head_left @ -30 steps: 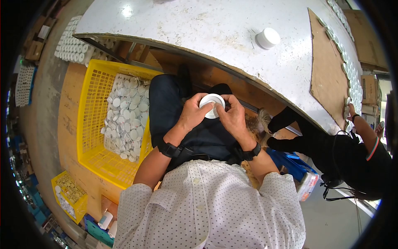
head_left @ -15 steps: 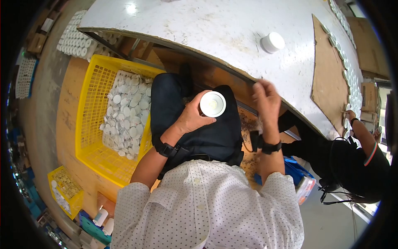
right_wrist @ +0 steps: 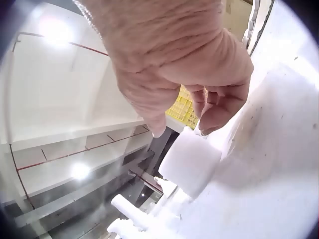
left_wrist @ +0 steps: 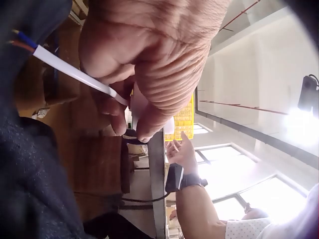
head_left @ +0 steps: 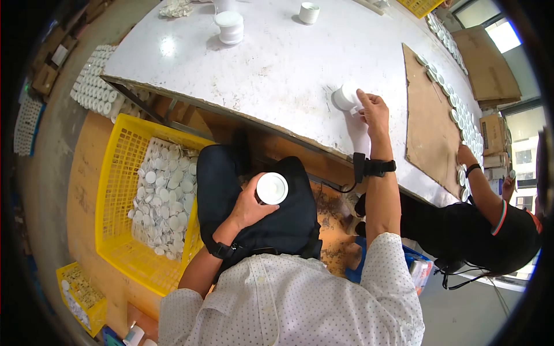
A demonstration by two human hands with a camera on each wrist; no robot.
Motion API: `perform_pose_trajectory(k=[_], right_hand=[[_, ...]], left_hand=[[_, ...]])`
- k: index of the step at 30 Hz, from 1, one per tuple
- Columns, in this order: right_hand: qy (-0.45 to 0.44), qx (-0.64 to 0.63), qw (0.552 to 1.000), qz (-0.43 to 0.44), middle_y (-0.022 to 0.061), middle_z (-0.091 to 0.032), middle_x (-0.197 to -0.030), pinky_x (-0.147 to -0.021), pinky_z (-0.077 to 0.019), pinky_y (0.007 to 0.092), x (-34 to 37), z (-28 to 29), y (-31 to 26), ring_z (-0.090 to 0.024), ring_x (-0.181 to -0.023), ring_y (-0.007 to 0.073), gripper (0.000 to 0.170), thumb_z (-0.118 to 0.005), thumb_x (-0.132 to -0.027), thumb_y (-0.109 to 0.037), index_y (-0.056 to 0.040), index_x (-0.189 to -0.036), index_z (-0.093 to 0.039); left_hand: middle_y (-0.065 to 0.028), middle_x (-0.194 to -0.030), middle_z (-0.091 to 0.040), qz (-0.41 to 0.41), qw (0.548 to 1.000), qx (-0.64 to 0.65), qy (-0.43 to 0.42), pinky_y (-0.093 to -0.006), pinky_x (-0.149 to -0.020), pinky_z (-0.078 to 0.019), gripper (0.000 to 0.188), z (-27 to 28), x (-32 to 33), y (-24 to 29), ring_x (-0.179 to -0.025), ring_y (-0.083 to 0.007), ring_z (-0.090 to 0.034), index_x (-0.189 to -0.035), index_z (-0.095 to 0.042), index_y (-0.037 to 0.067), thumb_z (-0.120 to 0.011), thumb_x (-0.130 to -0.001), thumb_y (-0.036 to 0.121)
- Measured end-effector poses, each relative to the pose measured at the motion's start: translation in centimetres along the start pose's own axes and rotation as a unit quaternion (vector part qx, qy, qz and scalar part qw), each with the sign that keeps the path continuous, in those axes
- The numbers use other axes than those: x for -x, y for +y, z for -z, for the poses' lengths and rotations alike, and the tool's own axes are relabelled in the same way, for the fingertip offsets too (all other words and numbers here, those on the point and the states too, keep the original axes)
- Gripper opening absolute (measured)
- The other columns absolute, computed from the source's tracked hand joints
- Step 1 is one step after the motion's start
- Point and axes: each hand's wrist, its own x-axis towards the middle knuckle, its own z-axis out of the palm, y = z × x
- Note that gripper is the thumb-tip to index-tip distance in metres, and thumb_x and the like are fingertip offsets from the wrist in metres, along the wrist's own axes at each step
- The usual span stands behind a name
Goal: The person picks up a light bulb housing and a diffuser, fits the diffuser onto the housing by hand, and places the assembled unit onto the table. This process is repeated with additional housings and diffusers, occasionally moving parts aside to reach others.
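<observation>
My left hand grips a white round downlight over my lap, its ringed face turned up. From under that hand, in the left wrist view, a white cable sticks out with blue and brownish wire ends. Over the worktable my right hand reaches to a white roll standing on the top. The right wrist view has the thumb and curled fingers spread apart, fingertips right at the upper end of this roll. Parts of the downlight are hidden behind my left fingers.
A yellow crate of white discs stands left of my legs. On the white table are a white spool, another roll and a cardboard sheet edged by round white pieces. Another person works at right.
My right hand has left the downlight and moved up and forward to the roll on the table. The left hand keeps holding the downlight. The head view has shifted, showing more table.
</observation>
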Motion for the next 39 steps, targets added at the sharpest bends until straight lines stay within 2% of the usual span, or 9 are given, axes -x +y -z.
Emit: perform_pose_trajectory(k=[4, 9, 14, 21, 23, 28, 32, 34, 39], right_hand=[[-0.023, -0.008, 0.999, 0.026, 0.0031, -0.053, -0.061, -0.044, -0.0376, 0.0203, -1.1, -0.8, 0.8, -0.047, -0.050, 0.0082, 0.034, -0.073, -0.074, -0.030, -0.0017, -0.075, -0.055], [-0.044, -0.146, 0.986, -0.068, -0.0003, -0.047, -0.057, -0.040, -0.0335, 0.0197, -1.1, -0.2, 1.4, -0.042, -0.046, 0.0066, 0.025, -0.069, -0.078, -0.024, -0.0041, -0.074, -0.054], [-0.038, -0.232, 0.968, -0.084, -0.0006, -0.047, -0.060, -0.041, -0.0364, 0.0179, -0.9, -0.1, 1.4, -0.044, -0.048, 0.0071, 0.019, -0.064, -0.082, -0.017, -0.0017, -0.082, -0.054], [-0.030, -0.220, 0.972, -0.080, 0.0009, -0.050, -0.064, -0.042, -0.0385, 0.0175, 0.2, 0.9, 1.8, -0.047, -0.052, 0.0073, 0.015, -0.062, -0.083, -0.013, -0.0010, -0.088, -0.054], [-0.010, -0.271, 0.961, -0.053, 0.0014, -0.051, -0.066, -0.044, -0.0390, 0.0180, 1.0, 1.6, 2.7, -0.048, -0.052, 0.0072, 0.015, -0.061, -0.083, -0.012, -0.0018, -0.089, -0.053], [-0.064, -0.296, 0.952, -0.036, 0.0037, -0.057, -0.072, -0.050, -0.0394, 0.0168, 6.6, 2.0, 2.8, -0.049, -0.056, 0.0076, 0.036, -0.060, -0.082, -0.004, 0.0053, -0.116, -0.050], [-0.080, -0.308, 0.946, -0.068, 0.0001, -0.055, -0.068, -0.049, -0.0398, 0.0170, 10.2, 0.7, 2.9, -0.049, -0.054, 0.0070, 0.019, -0.061, -0.083, -0.005, -0.0016, -0.100, -0.057], [-0.124, -0.310, 0.941, -0.055, -0.0011, -0.053, -0.064, -0.047, -0.0372, 0.0169, 11.2, 0.4, 3.4, -0.047, -0.052, 0.0062, 0.010, -0.064, -0.081, -0.008, -0.0064, -0.086, -0.055], [-0.196, -0.286, 0.932, -0.104, -0.0002, -0.053, -0.065, -0.045, -0.0373, 0.0186, 14.3, -1.0, 4.1, -0.046, -0.050, 0.0060, 0.015, -0.065, -0.082, -0.013, -0.0071, -0.077, -0.052]], left_hand=[[-0.0168, -0.115, -0.054, 0.017, 1.000, 0.004, 0.001, -0.0325, -0.093, -0.0420, 0.076, 0.3, 0.3, 0.3, -0.110, -0.0250, -0.052, -0.126, -0.038, 0.002, -0.076, -0.061, 0.007], [-0.0132, -0.114, -0.053, 0.023, 1.000, -0.003, -0.002, -0.0309, -0.092, -0.0413, 0.074, 0.4, 0.4, -0.2, -0.108, -0.0210, -0.052, -0.125, -0.039, -0.001, -0.076, -0.061, 0.007], [-0.0135, -0.114, -0.054, 0.022, 1.000, -0.007, -0.008, -0.0310, -0.093, -0.0411, 0.073, 0.1, 0.3, 0.1, -0.109, -0.0216, -0.052, -0.124, -0.040, -0.001, -0.077, -0.062, 0.008], [-0.0170, -0.116, -0.053, 0.027, 1.000, -0.010, 0.000, -0.0328, -0.093, -0.0419, 0.076, 0.3, 0.5, -0.5, -0.109, -0.0253, -0.052, -0.126, -0.038, 0.000, -0.077, -0.061, 0.009], [-0.0168, -0.117, -0.052, 0.030, 1.000, -0.001, 0.005, -0.0328, -0.093, -0.0419, 0.076, 0.4, 0.6, -0.7, -0.109, -0.0252, -0.052, -0.126, -0.038, 0.001, -0.077, -0.061, 0.009], [-0.0164, -0.115, -0.053, -0.006, 1.000, -0.001, 0.008, -0.0326, -0.092, -0.0427, 0.074, 0.4, 0.0, 0.8, -0.109, -0.0236, -0.052, -0.125, -0.039, 0.001, -0.077, -0.061, 0.007], [-0.0121, -0.115, -0.054, -0.012, 1.000, 0.025, -0.010, -0.0303, -0.092, -0.0421, 0.075, 0.0, -1.0, 3.2, -0.108, -0.0184, -0.051, -0.127, -0.037, -0.002, -0.075, -0.061, 0.001], [-0.0121, -0.115, -0.053, -0.015, 0.999, 0.035, -0.006, -0.0300, -0.092, -0.0421, 0.075, -0.2, -1.3, 3.3, -0.108, -0.0181, -0.051, -0.127, -0.037, -0.002, -0.074, -0.062, 0.000], [-0.0120, -0.115, -0.053, -0.016, 0.998, 0.058, 0.018, -0.0297, -0.092, -0.0425, 0.075, 0.1, -1.4, 4.3, -0.108, -0.0173, -0.051, -0.127, -0.036, -0.002, -0.074, -0.062, -0.001]])
